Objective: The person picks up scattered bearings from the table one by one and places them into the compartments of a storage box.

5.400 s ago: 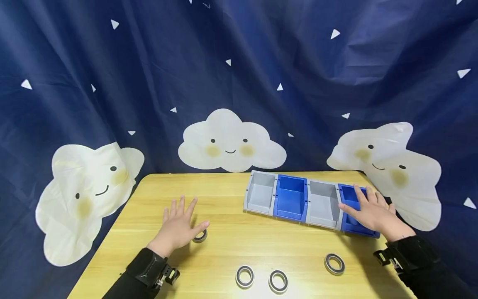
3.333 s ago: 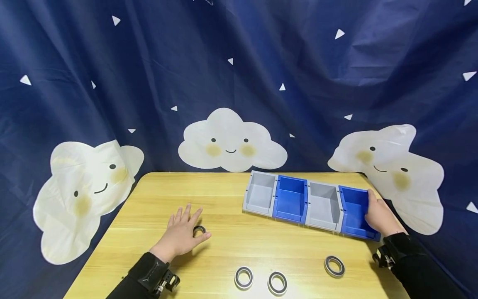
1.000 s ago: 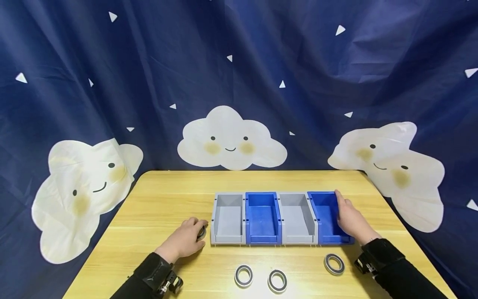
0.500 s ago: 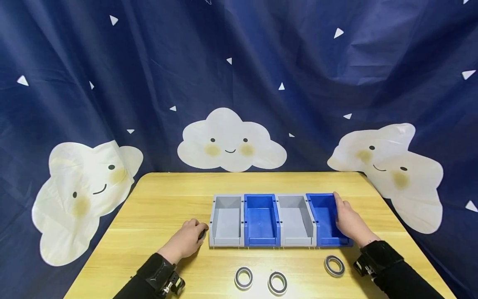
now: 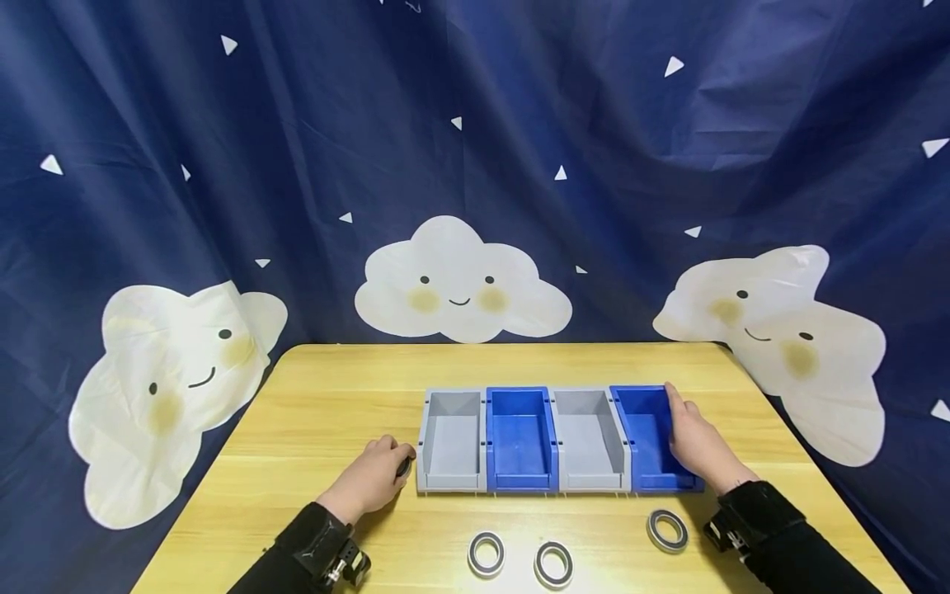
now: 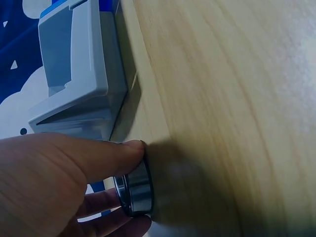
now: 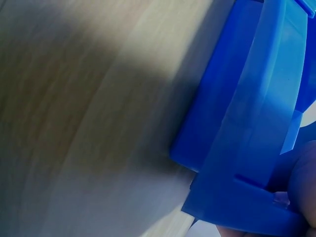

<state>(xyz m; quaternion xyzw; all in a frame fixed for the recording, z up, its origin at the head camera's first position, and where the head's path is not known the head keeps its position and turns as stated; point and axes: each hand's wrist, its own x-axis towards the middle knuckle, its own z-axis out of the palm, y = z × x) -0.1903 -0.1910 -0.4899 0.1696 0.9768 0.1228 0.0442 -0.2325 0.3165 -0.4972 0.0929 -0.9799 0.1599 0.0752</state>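
A row of joined storage bins stands on the table: a grey bin (image 5: 453, 445), a blue bin (image 5: 520, 437), a second grey bin (image 5: 589, 445) and a blue end bin (image 5: 647, 437). My right hand (image 5: 701, 445) grips the right wall of the blue end bin (image 7: 247, 123); in the right wrist view part of the hand shows at the lower right. Beside the row's left end, my left hand (image 5: 371, 477) pinches a ball bearing (image 6: 138, 192) between thumb and fingers. The bearing is on edge, close to the left grey bin (image 6: 89, 64), and mostly hidden in the head view.
Three more bearings lie flat on the wooden table (image 5: 334, 371) in front of the bins: one bearing (image 5: 486, 536) and another bearing (image 5: 544, 577) near the middle, a third bearing (image 5: 657, 543) by my right wrist. A dark blue cloud-print curtain (image 5: 460, 165) hangs behind.
The bin row has shifted left and nearer and turned from slanted to straight. My right hand came down onto the end bin's wall. My left hand closed on the bearing and tipped it up.
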